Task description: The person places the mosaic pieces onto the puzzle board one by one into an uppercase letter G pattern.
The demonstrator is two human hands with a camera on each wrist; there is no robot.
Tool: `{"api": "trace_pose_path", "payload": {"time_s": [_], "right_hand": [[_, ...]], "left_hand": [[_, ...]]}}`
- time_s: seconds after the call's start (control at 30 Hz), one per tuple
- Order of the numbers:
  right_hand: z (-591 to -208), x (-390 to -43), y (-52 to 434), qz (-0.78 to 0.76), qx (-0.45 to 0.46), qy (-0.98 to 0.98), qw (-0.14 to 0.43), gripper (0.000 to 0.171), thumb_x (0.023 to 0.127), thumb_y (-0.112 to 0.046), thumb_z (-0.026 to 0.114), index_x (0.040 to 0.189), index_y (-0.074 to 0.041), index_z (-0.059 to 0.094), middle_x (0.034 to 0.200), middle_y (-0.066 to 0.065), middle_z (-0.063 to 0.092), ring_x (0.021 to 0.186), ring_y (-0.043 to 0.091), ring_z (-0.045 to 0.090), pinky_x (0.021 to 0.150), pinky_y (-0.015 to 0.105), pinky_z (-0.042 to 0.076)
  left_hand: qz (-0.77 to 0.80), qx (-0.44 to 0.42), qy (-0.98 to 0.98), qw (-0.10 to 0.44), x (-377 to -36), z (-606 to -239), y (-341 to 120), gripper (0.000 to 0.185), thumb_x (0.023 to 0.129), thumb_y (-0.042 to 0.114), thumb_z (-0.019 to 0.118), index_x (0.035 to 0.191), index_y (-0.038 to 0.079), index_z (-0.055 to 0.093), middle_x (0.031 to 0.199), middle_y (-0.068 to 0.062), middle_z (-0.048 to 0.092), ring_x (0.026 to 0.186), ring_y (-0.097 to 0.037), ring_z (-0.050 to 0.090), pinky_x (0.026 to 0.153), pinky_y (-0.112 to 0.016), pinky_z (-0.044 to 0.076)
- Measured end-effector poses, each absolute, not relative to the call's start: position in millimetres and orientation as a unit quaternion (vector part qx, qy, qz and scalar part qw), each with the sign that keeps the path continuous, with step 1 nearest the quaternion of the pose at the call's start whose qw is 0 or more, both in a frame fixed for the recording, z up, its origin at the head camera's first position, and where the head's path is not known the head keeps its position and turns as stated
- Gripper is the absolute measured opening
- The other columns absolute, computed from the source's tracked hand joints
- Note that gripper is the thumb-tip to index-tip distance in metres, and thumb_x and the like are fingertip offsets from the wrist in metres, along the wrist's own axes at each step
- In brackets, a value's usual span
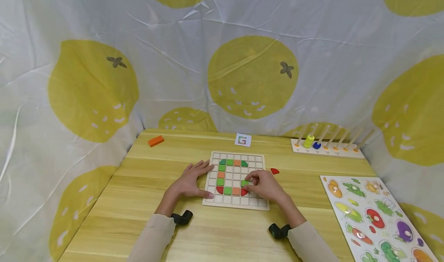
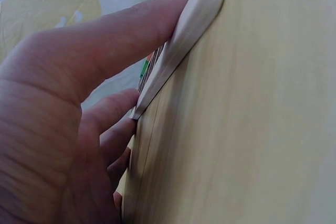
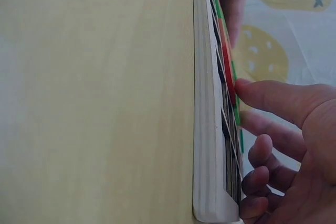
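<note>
A wooden grid board [image 1: 229, 176] lies on the table, bearing green, orange and red tiles in a C-like outline with rounded corner pieces. My left hand [image 1: 190, 180] rests at the board's left edge, fingers spread, thumb on its near left part; in the left wrist view the thumb [image 2: 157, 17] lies over the rim. On the board's right half, my right hand [image 1: 265, 185] pinches a green square tile [image 1: 245, 183] between thumb and index finger, just above the red corner tile [image 1: 244, 192]. The other right fingers are curled in. A loose red quarter-round tile [image 1: 274, 171] lies right of the board.
A small pattern card [image 1: 243, 140] lies behind the board. An orange block [image 1: 156, 140] sits at the back left. At the back right stands a peg stand [image 1: 298, 149] with yellow-green and blue rings. A vegetable puzzle board [image 1: 360, 212] occupies the right side.
</note>
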State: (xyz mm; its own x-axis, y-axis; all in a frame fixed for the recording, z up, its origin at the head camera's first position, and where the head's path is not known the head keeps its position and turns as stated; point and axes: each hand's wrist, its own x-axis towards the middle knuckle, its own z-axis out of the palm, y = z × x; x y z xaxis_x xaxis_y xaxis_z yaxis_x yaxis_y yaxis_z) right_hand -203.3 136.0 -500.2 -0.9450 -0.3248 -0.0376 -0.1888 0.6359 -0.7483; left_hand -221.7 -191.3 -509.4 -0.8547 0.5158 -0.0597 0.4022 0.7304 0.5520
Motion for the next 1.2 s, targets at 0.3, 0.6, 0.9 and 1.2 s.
{"api": "trace_pose_path", "payload": {"time_s": [0.3, 0.6, 0.9, 1.2], "right_hand": [[-496.0, -200.5, 143.4, -0.412, -0.124, 0.899, 0.084, 0.016, 0.087, -0.021, 0.083, 0.101, -0.014, 0.078, 0.074, 0.0, 0.055, 0.067, 0.014, 0.048, 0.059, 0.023, 0.037], [-485.3, -202.0, 169.7, -0.41, -0.121, 0.902, 0.053, 0.018, 0.091, -0.018, 0.079, 0.106, -0.009, 0.077, 0.076, 0.001, 0.054, 0.068, 0.015, 0.047, 0.062, 0.024, 0.038], [-491.4, -203.3, 207.2, -0.411, -0.103, 0.905, 0.047, 0.018, 0.092, -0.017, 0.079, 0.109, -0.01, 0.078, 0.08, 0.003, 0.057, 0.069, 0.016, 0.047, 0.059, 0.025, 0.038], [-498.0, -198.1, 227.0, -0.388, -0.129, 0.91, 0.069, 0.021, 0.094, -0.006, 0.069, 0.113, -0.009, 0.078, 0.082, 0.0, 0.059, 0.07, 0.012, 0.049, 0.061, 0.022, 0.04]], "left_hand": [[0.263, 0.25, 0.925, 0.113, -223.6, -510.7, -188.6, 0.109, 0.072, 0.059, 0.086, 0.162, 0.022, 0.037, 0.172, -0.003, 0.024, 0.161, -0.032, 0.015, 0.129, -0.062, 0.006], [0.263, 0.25, 0.926, 0.107, -223.9, -513.5, -193.5, 0.11, 0.071, 0.06, 0.087, 0.161, 0.021, 0.038, 0.172, -0.005, 0.025, 0.16, -0.033, 0.016, 0.128, -0.062, 0.006], [0.263, 0.247, 0.926, 0.109, -224.0, -513.8, -192.8, 0.11, 0.071, 0.06, 0.087, 0.162, 0.023, 0.037, 0.172, -0.003, 0.025, 0.161, -0.032, 0.016, 0.129, -0.061, 0.006], [0.263, 0.248, 0.926, 0.109, -224.2, -512.7, -190.6, 0.11, 0.071, 0.06, 0.087, 0.161, 0.022, 0.038, 0.172, -0.003, 0.026, 0.161, -0.033, 0.016, 0.128, -0.062, 0.007]]}}
